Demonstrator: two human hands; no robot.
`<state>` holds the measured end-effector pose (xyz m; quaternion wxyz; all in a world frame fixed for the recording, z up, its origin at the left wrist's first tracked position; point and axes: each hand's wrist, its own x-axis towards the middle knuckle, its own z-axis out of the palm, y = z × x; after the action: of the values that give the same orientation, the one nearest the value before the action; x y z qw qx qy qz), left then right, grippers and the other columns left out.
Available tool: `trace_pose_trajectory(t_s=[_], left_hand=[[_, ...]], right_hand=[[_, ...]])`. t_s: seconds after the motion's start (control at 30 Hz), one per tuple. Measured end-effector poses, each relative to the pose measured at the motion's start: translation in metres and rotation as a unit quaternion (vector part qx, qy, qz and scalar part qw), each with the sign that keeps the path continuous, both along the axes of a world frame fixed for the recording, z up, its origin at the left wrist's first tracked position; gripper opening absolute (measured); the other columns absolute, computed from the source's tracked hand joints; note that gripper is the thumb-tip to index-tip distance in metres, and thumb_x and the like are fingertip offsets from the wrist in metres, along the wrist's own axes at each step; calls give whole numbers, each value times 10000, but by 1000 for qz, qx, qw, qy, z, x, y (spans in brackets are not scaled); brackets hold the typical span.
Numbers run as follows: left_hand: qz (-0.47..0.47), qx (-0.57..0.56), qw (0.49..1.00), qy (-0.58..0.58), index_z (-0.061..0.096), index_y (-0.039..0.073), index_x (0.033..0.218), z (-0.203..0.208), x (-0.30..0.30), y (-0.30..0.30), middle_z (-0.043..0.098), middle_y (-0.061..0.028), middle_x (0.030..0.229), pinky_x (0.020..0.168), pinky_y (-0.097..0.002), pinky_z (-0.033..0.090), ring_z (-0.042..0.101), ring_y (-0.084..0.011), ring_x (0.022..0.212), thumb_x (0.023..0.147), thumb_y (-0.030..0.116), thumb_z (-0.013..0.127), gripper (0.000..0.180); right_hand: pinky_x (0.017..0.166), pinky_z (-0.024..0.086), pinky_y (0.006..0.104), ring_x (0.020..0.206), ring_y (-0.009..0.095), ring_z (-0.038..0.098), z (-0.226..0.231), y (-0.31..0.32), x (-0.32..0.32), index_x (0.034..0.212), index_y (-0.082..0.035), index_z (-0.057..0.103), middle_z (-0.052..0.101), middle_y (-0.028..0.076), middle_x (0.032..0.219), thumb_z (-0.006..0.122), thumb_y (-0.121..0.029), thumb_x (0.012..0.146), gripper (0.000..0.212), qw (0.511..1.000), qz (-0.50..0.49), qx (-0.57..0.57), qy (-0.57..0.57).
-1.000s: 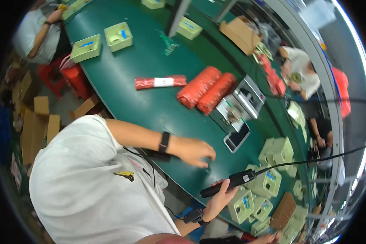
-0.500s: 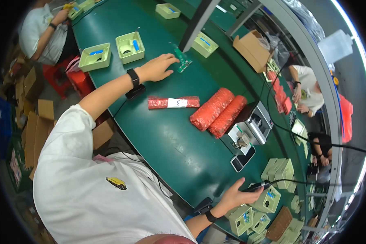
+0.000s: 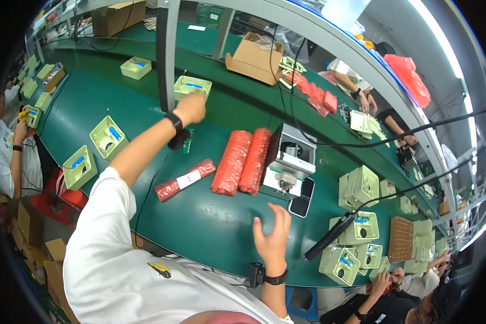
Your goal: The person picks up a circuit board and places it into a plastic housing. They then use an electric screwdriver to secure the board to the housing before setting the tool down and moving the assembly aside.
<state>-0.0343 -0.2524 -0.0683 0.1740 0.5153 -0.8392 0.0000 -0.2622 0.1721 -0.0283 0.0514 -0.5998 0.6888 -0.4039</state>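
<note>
My left hand reaches across the bench to a light green plastic box beside the metal post. Its bent fingers close at the box's near rim; the fingertips are hidden. A small green circuit board lies on the bench next to my left wrist. Nearer to me, my right hand is raised with nothing in it, thumb and fingers apart. To its right, a black electric screwdriver slants on its cable, apart from the hand. I cannot tell whether its tip touches the bench.
Red bubble-wrap rolls and a flatter labelled red packet lie mid-bench. Behind the phone stands a silver machine. Stacked green boxes fill the right; two more stand left. The post rises ahead. Co-workers sit around.
My right hand has let go of the screwdriver and opened. My left hand has left the circuit board for the green box by the post. The view has turned right.
</note>
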Motion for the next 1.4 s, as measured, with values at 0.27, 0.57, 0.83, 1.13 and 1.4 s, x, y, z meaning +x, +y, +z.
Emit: trace_pose_trajectory(t_s=[0.27, 0.57, 0.83, 1.13, 1.4], left_hand=[[14, -106, 988, -111, 680, 36, 1124, -11, 12, -41, 757, -164, 1071, 953, -499, 533, 709, -383, 1080, 875, 27, 662, 250], [-277, -172, 943, -57, 676, 94, 1024, 61, 6, 223, 666, -78, 825, 758, -455, 505, 691, -278, 838, 842, 135, 674, 187], [-421, -85, 902, -33, 647, 135, 872, 10, -13, 379, 612, -2, 798, 721, -350, 440, 622, -163, 770, 831, 208, 671, 87], [-289, -91, 929, 212, 595, 88, 754, 53, 52, 267, 557, -73, 722, 641, -439, 467, 590, -295, 726, 798, 85, 735, 146], [-114, -144, 983, 20, 703, 94, 1236, -40, 104, 106, 647, -132, 1276, 941, -484, 549, 632, -348, 1160, 926, 144, 715, 314]], right_hand=[[1035, 498, 448, 1181, 396, 609, -5, -3, 10, 1283, 0, 643, 633, 204, 1247, 777, -85, 891, 423, 996, 78, 24, -32], [1021, 506, 439, 1149, 364, 646, 2, 9, 4, 1249, 8, 659, 658, 196, 1221, 753, -31, 887, 377, 996, 42, -14, -76], [919, 553, 436, 1053, 377, 690, 56, -100, 32, 1152, 7, 686, 706, 187, 1116, 782, -125, 896, 303, 947, 308, 64, 64], [931, 604, 483, 1111, 386, 738, -9, -277, 127, 1094, -35, 761, 759, 220, 1172, 769, -362, 908, 376, 901, 272, 244, 233], [909, 613, 488, 1093, 402, 741, -29, -280, 133, 1048, -27, 775, 750, 246, 1170, 692, -190, 912, 227, 917, 212, 217, 259]])
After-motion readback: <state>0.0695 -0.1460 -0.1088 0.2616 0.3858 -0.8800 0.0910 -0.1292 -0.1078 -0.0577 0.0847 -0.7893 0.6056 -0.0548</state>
